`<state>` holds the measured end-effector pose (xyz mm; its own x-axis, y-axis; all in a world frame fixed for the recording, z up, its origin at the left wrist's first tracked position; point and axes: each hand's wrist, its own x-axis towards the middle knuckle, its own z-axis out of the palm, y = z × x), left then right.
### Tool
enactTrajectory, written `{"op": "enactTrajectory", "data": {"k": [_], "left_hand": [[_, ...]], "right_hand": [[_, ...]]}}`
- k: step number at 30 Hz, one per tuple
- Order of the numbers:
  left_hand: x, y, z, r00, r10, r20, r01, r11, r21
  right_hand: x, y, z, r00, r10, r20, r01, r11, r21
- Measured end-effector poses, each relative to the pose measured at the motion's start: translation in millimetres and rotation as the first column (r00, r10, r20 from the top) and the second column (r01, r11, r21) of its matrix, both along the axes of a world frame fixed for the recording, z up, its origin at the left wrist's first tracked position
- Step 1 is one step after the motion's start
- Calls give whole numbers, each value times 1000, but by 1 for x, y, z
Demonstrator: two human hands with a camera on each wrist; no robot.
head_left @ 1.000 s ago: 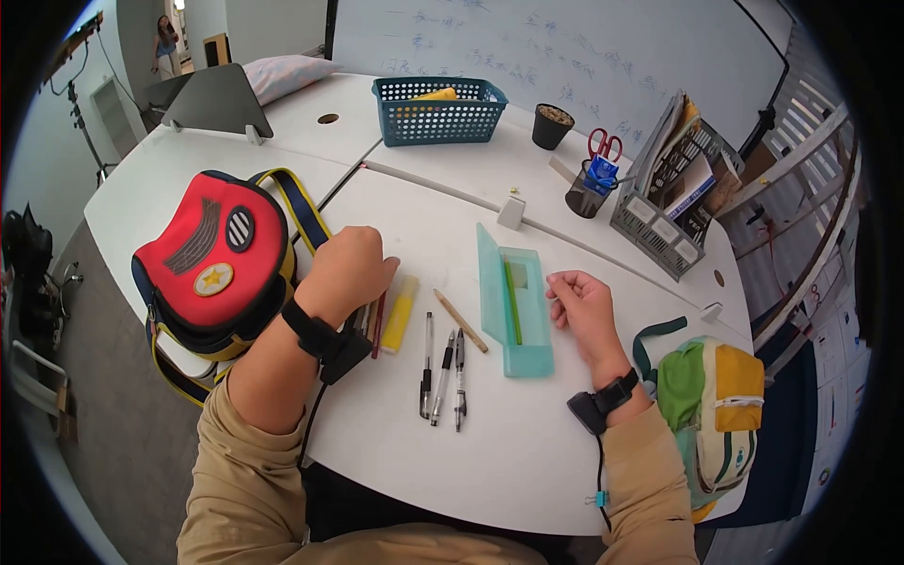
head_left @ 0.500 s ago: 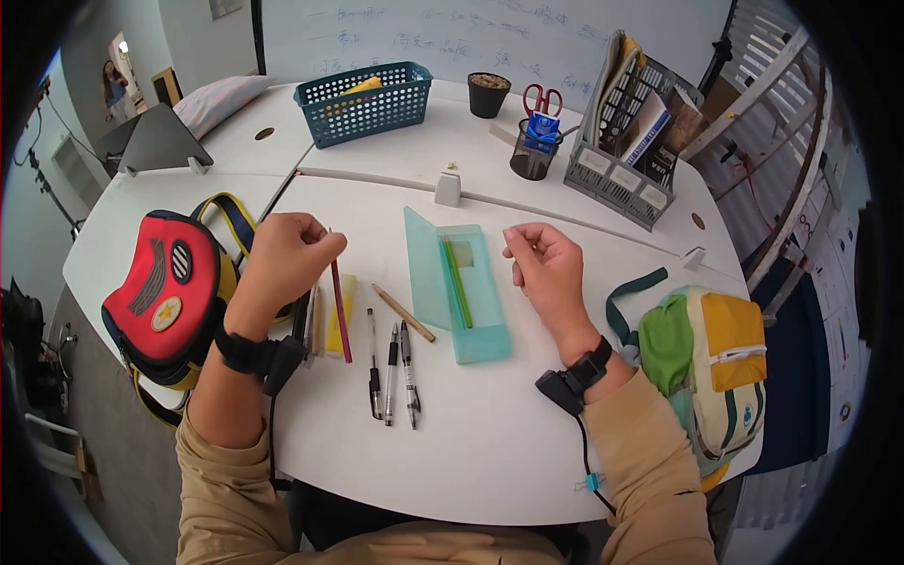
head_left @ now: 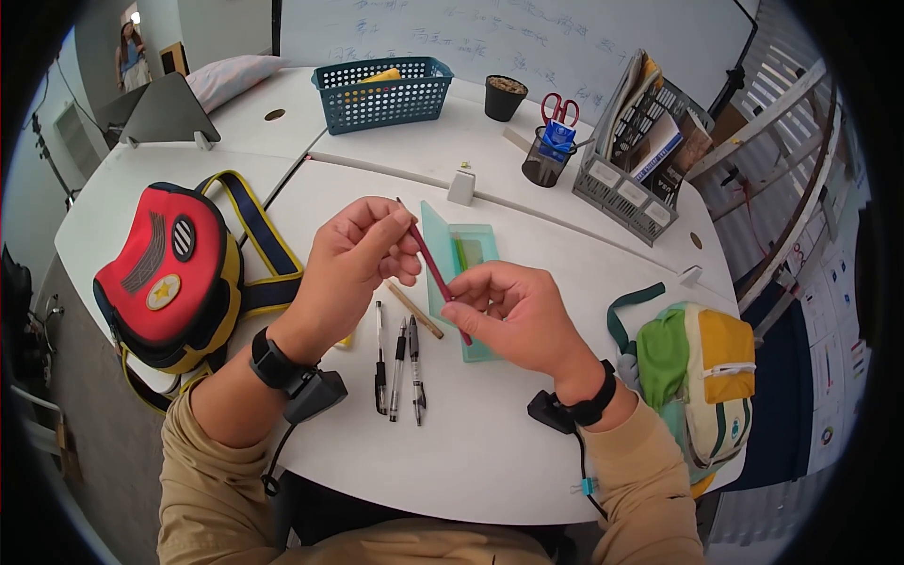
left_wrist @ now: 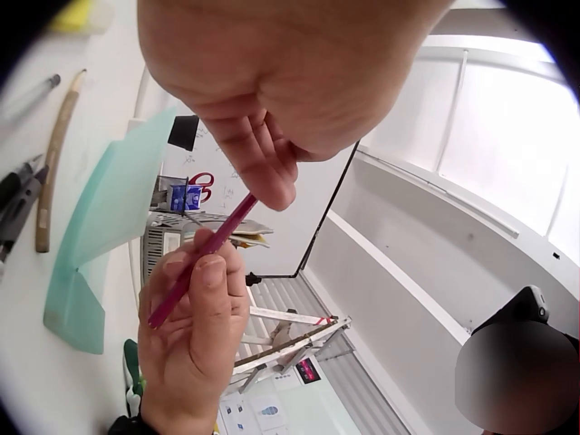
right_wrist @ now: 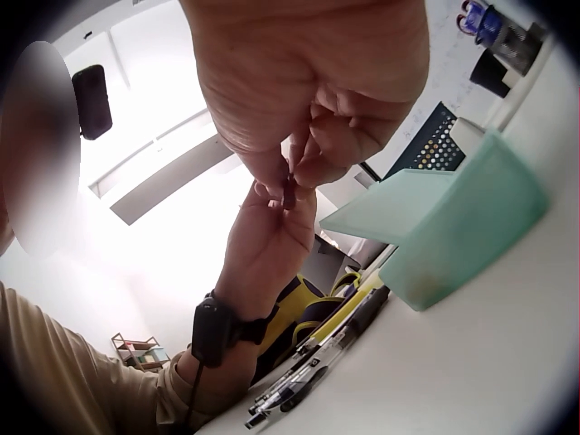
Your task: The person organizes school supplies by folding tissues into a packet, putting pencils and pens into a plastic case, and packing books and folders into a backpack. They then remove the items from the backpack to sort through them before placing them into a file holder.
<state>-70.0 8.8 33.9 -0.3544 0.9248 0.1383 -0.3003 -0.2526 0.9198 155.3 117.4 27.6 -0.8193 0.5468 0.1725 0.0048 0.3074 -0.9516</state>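
A dark red pencil [head_left: 433, 266] is held between both hands above the table. My left hand [head_left: 363, 250] pinches its upper end between thumb and fingers. Lower down the shaft, the thumb and fingers of my right hand [head_left: 513, 315] grip it; the left wrist view shows the pencil [left_wrist: 201, 263] running from one hand to the other. Behind the right hand lies a teal pencil case [head_left: 480, 353] with its lid open, partly hidden, a green pencil [head_left: 461, 252] inside. Several pens [head_left: 397, 363] and a tan wooden pencil [head_left: 414, 311] lie left of the case.
A red backpack [head_left: 169, 273] sits at the left, a green and yellow backpack [head_left: 702, 377] at the right. Along the back stand a perforated basket [head_left: 386, 105], a plant pot [head_left: 504, 99], a mesh pen holder [head_left: 544, 168] with scissors and a grey file rack [head_left: 626, 196].
My left hand has lifted the red pencil from the left side and brought it right, over the table's middle. My right hand has moved left and taken hold of its lower part.
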Motion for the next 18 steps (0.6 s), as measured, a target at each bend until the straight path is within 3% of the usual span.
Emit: {"op": "enactTrajectory", "data": {"k": [3, 4, 6, 8, 10, 13, 18], "left_hand": [[-1, 0, 5, 1000, 16, -11, -17, 1000, -22], [-7, 1, 3, 996, 49, -77, -51, 998, -21], [-22, 2, -5, 970, 114, -213, -121, 993, -16], [-26, 4, -11, 859, 259, -441, -273, 962, 34], [-26, 6, -15, 639, 366, -676, -399, 910, 115], [-24, 2, -12, 553, 326, -766, -443, 895, 61], [-13, 3, -10, 548, 192, -814, -206, 974, 91]], "right_hand": [[-2, 16, -9, 995, -85, -54, 85, 996, 10], [-3, 21, -7, 990, -114, -79, 115, 993, 5], [1, 30, 1, 972, -232, 28, 232, 973, 0], [3, 42, -4, 925, -364, 109, 365, 931, 19], [6, 51, -12, 899, -407, 164, 393, 913, 111], [11, 57, -22, 875, -439, 206, 389, 889, 242], [15, 52, -19, 860, -431, 274, 323, 874, 363]]}}
